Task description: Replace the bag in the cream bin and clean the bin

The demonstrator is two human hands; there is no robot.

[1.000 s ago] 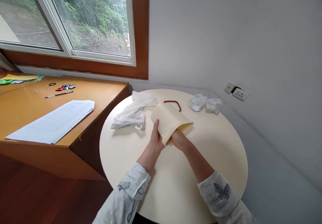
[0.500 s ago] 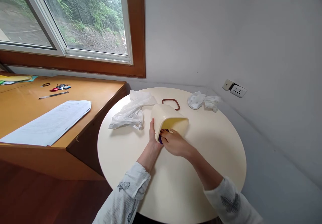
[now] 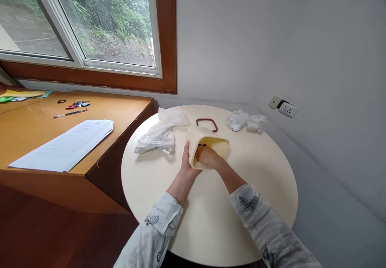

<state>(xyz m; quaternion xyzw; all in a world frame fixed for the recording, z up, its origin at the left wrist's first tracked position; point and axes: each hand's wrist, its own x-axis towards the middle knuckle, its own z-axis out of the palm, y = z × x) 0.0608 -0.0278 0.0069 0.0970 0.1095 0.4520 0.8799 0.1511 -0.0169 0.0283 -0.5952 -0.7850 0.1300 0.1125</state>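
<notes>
A cream plastic container is held tilted on the round table, its opening turned toward the person, slightly behind the table's centre. The left hand is wrapped around the container's left wall, thumb along the outside. The right hand is reached inside the container; whether its fingers are closed on anything cannot be told. A brown ring lies just behind the container. A crumpled clear bag is seen left of the container, crumpled white tissue behind and right of it.
</notes>
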